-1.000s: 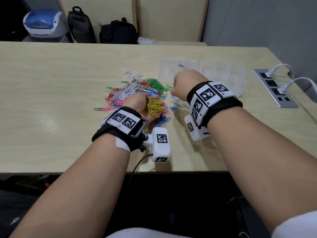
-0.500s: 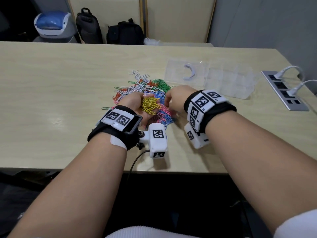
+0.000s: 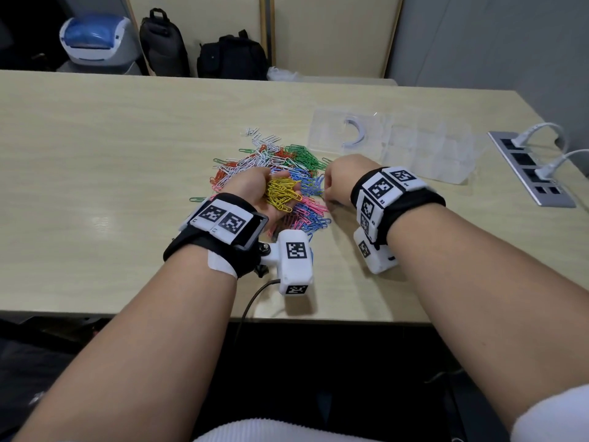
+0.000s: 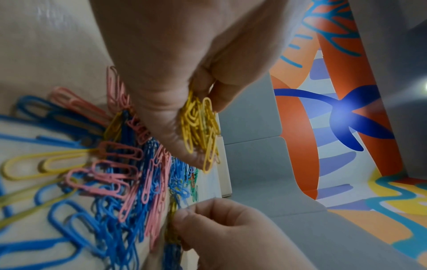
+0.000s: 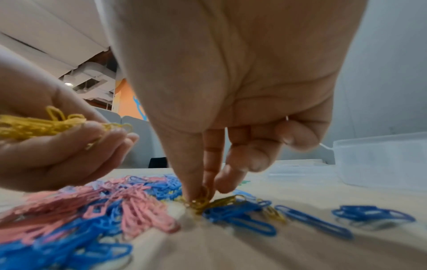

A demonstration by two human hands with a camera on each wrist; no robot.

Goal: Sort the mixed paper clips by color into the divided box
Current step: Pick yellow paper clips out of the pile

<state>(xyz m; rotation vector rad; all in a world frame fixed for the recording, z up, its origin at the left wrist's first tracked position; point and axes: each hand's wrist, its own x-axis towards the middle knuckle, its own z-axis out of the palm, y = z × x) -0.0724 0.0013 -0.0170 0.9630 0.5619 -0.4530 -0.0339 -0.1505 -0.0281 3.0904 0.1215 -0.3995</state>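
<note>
Right hand (image 3: 339,180) now down pinching yellow clips (image 5: 201,201)

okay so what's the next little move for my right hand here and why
Probably lift the yellow clips that your right hand is pinching off the table and drop them into the yellow bunch cupped in your left hand, since you seem to be gathering yellows there.

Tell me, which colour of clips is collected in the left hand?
The yellow clips: they lie bunched in the cupped left hand, while pink, blue, green, red and white ones remain on the table.
</note>
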